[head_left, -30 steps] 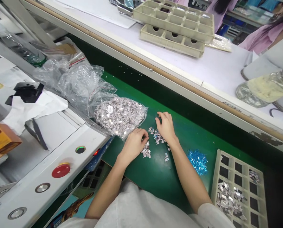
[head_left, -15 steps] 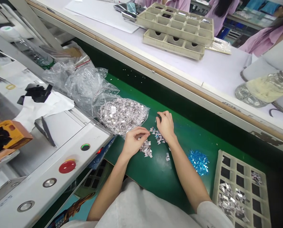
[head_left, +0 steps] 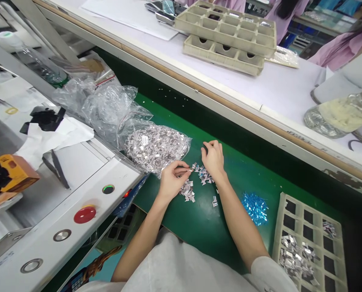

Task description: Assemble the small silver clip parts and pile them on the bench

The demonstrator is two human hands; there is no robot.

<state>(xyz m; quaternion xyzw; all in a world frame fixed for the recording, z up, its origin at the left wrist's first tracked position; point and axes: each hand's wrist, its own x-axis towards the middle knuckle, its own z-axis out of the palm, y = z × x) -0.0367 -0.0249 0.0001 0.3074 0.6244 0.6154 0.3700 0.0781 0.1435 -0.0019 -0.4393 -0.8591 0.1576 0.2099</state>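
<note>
My left hand (head_left: 174, 180) pinches a small silvery part (head_left: 190, 170) between thumb and fingers, above a loose pile of similar parts (head_left: 187, 191). To its right, my right hand (head_left: 213, 159) is bent over a second small pile (head_left: 204, 175) with some blue bits in it; its fingers are curled and I cannot make out what they hold. One small group of parts (head_left: 215, 201) lies alone on the green table (head_left: 195, 227). Behind my left hand rests a clear bag (head_left: 158, 146) full of the same parts.
A heap of blue pieces (head_left: 255, 208) lies right of my right forearm, beside a compartment tray (head_left: 278, 227) holding parts. On the left is a machine panel with a red button (head_left: 84, 214). Stacked trays (head_left: 226, 30) and a jar (head_left: 335, 115) stand on the shelf; people in pink sit beyond.
My right hand has shifted slightly right, its fingertips a little apart from where they were. My left hand's fingers have turned slightly, showing the pinched part more clearly. The view has moved a little.
</note>
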